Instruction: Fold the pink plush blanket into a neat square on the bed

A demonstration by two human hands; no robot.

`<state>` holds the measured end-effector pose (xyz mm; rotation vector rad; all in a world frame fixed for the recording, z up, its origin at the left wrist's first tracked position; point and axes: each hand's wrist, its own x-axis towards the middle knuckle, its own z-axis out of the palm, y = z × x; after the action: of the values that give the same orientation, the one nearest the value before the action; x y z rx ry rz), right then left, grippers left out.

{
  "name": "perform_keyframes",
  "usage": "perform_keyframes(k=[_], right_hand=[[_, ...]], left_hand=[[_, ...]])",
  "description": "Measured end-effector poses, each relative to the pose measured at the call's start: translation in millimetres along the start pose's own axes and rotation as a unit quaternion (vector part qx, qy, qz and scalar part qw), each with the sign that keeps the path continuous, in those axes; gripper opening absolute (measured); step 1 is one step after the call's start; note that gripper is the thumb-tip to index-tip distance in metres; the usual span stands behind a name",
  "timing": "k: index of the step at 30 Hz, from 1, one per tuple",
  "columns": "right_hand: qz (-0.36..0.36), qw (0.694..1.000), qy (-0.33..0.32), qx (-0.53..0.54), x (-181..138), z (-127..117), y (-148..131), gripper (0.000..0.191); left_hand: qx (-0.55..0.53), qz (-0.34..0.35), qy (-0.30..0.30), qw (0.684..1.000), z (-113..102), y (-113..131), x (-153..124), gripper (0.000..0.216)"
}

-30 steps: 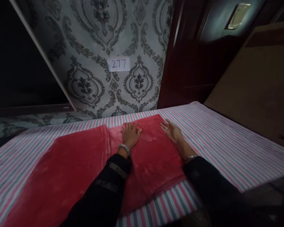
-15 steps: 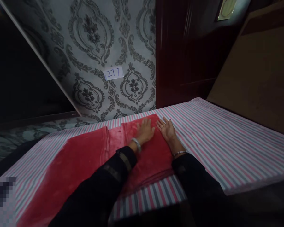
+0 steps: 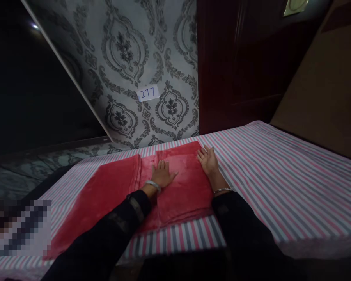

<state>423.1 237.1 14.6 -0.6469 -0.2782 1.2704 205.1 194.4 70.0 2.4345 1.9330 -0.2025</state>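
Note:
A red plush cloth (image 3: 183,187), which looks like a blanket, lies partly folded on a striped sheet (image 3: 269,168). Its right part is folded into a flat rectangle, its left part spreads toward the near left, and a lower strip shows between them. My left hand (image 3: 163,174) rests flat on the folded part near its left edge, fingers spread. At the right edge of the cloth is my right hand (image 3: 209,160), palm turned inward and fingers stretched out. Neither hand grips anything. The left forearm hides some of the cloth.
Behind the bed stands a patterned wall with a paper label (image 3: 148,93) reading 277. A dark screen-like panel (image 3: 41,89) leans in at left. A dark red door-like panel (image 3: 236,70) and a brown board (image 3: 336,89) border the right. A blurred patch covers the lower left.
My left hand has slid left and nearer across the folded cloth. My right hand has stayed by its right edge. The camera view has shifted slightly left.

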Motion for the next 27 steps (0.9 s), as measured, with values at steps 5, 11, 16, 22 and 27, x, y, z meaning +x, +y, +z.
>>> perform_keyframes(k=[5, 11, 16, 22, 27], right_hand=[[-0.011, 1.0, -0.021, -0.018, 3.4, -2.6, 2.7, 0.053], [-0.013, 1.0, -0.017, -0.022, 5.1, -3.0, 5.9, 0.052], [0.0, 1.0, -0.011, -0.009, 3.3, -2.3, 4.8, 0.051], [-0.007, 1.0, -0.01, -0.011, 9.6, -6.6, 6.0, 0.05], [0.004, 1.0, -0.005, -0.015, 0.1, 4.2, -4.9, 0.05]], left_hand=[[-0.028, 0.076, 0.01, 0.997, -33.8, 32.9, 37.2, 0.071], [-0.056, 0.141, 0.027, 0.988, -25.4, 104.9, 100.1, 0.061], [-0.044, 0.077, 0.068, 0.994, 3.6, 82.1, 107.0, 0.065], [-0.033, 0.005, 0.064, 0.997, -4.4, 2.6, 74.1, 0.065], [-0.029, 0.002, 0.05, 0.998, -17.4, -16.0, 30.8, 0.06]])
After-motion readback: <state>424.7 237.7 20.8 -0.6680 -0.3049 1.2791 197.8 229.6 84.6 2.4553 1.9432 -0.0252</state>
